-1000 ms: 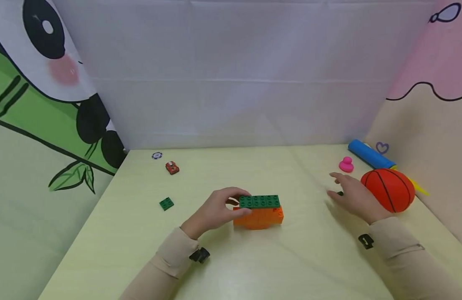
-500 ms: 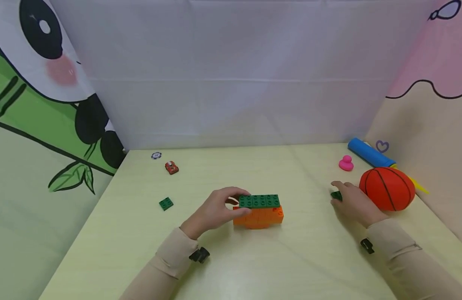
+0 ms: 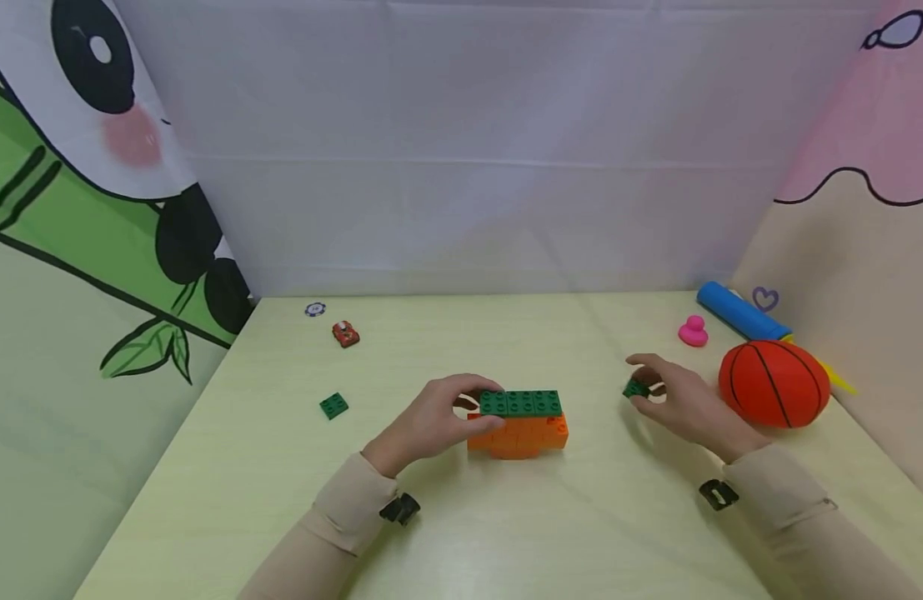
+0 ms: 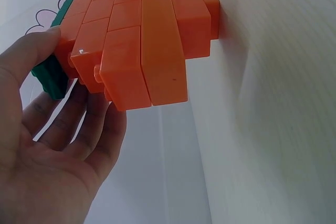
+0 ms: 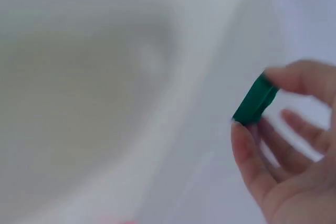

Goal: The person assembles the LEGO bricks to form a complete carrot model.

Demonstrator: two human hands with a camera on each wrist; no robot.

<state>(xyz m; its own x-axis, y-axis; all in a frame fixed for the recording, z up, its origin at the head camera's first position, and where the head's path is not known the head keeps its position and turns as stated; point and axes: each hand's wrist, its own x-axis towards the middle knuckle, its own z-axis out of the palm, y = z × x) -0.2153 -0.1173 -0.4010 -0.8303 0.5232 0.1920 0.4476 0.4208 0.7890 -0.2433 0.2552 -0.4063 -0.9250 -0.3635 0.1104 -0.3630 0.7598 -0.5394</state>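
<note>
Near the middle of the table stands a stack of orange toy bricks (image 3: 521,435), narrower at its foot, topped by a row of green bricks (image 3: 521,403). My left hand (image 3: 437,423) holds the stack at its left end; in the left wrist view the thumb lies by the green layer (image 4: 51,77), with the other fingers behind the orange bricks (image 4: 126,51). Between thumb and fingertips my right hand (image 3: 689,407) pinches a small green brick (image 5: 256,100), above the table to the right of the stack. Another small green brick (image 3: 333,406) lies alone on the left.
A red toy car (image 3: 346,334) and a poker chip (image 3: 315,309) lie at the back left. On the right are a red toy basketball (image 3: 775,385), a pink knobbed piece (image 3: 693,332) and a blue cylinder (image 3: 742,312). A white sheet (image 3: 461,167) hangs behind the table.
My right hand has closed on the small green brick beside the basketball and carried it left, toward the stack. The left hand and the stack have stayed in place.
</note>
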